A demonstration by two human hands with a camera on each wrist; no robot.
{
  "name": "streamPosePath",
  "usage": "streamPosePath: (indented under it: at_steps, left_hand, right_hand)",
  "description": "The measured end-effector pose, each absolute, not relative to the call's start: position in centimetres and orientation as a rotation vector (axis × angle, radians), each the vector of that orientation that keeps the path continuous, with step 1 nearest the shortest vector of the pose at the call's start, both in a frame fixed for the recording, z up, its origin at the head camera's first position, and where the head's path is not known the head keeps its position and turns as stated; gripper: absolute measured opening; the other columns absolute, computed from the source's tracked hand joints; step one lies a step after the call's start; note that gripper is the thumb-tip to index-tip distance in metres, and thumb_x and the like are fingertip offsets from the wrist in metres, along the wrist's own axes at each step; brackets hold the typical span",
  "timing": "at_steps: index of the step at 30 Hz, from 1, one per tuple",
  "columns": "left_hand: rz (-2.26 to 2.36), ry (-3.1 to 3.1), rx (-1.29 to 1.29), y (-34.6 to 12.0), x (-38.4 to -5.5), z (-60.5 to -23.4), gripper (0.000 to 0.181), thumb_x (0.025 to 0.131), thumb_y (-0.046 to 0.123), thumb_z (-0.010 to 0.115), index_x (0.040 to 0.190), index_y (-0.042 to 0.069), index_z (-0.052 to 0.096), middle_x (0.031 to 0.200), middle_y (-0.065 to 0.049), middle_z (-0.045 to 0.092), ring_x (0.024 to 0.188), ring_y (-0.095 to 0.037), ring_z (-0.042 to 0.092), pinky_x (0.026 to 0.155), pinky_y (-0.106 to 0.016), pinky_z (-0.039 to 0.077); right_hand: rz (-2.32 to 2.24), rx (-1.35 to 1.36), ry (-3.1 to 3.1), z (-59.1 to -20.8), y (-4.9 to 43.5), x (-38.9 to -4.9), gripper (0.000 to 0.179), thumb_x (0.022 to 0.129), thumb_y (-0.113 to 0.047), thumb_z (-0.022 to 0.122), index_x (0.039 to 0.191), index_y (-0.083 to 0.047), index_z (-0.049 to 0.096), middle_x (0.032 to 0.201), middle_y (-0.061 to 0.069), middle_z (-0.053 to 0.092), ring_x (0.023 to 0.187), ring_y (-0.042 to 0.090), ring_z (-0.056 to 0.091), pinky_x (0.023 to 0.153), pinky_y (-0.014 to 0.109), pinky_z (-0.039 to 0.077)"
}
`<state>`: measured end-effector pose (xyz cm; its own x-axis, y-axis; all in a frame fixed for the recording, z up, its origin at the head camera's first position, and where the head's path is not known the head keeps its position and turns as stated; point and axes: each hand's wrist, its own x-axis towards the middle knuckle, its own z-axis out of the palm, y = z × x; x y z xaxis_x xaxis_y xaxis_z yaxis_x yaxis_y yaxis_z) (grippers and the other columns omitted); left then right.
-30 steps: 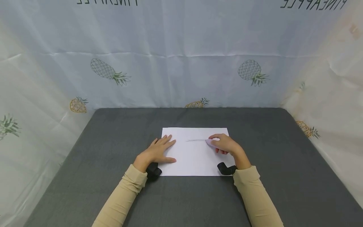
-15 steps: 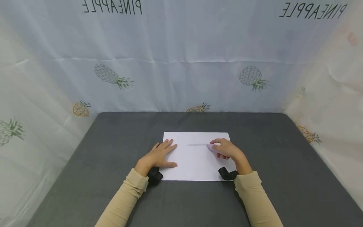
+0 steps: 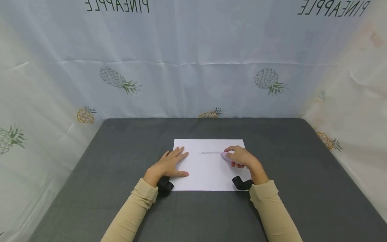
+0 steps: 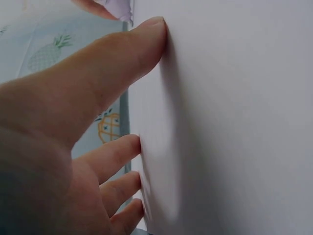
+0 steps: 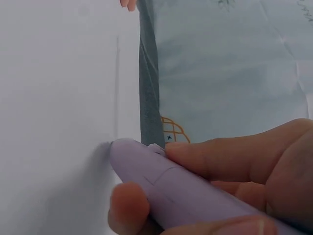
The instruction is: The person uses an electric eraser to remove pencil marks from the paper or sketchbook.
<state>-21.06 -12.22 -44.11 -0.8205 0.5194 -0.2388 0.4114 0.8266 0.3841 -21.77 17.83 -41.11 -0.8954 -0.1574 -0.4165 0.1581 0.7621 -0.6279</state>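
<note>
A white sheet of paper [image 3: 205, 176] lies on the dark grey tabletop. My left hand [image 3: 169, 165] rests on its left side, fingers spread; in the left wrist view the thumb [image 4: 132, 51] and fingertips touch the sheet. My right hand [image 3: 242, 156] pinches a lavender, pen-like tool [image 5: 181, 188] with a tapered end and a small raised knob; its exact kind is unclear. The tool's tip meets the paper at the right end of a thin grey line [image 5: 117, 88]. Whether that line is drawn or cut I cannot tell.
The dark grey tabletop [image 3: 136, 134] stretches around the sheet on all sides. Behind it hangs a pale curtain [image 3: 193, 87] printed with pineapples, with more cloth at both sides. Black wrist cameras [image 3: 242, 184] sit by both wrists, over the paper's near corners.
The head view has shifted slightly, so the whole scene sits a little lower in it. Against the paper, both hands and the lavender tool stay in nearly the same place.
</note>
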Motion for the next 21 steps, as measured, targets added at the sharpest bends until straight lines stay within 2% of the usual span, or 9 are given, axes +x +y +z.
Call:
streamPosePath:
  at_steps: [21]
  left_hand:
    - [0.457, 2.672, 0.685, -12.17, -21.18, -44.06, 0.084, 0.085, 0.049, 0.067, 0.152, 0.016, 0.03, 0.164, -0.011, 0.016, 0.154, -0.032, 0.011, 0.122, -0.061, 0.01]
  right_hand:
    - [-0.953, -0.017, 2.524, -41.38, 17.71, -22.04, 0.039, 0.097, -0.025, 0.049, 0.131, -0.007, 0.055, 0.058, 0.002, 0.054, 0.044, 0.011, 0.038, 0.044, 0.021, 0.033]
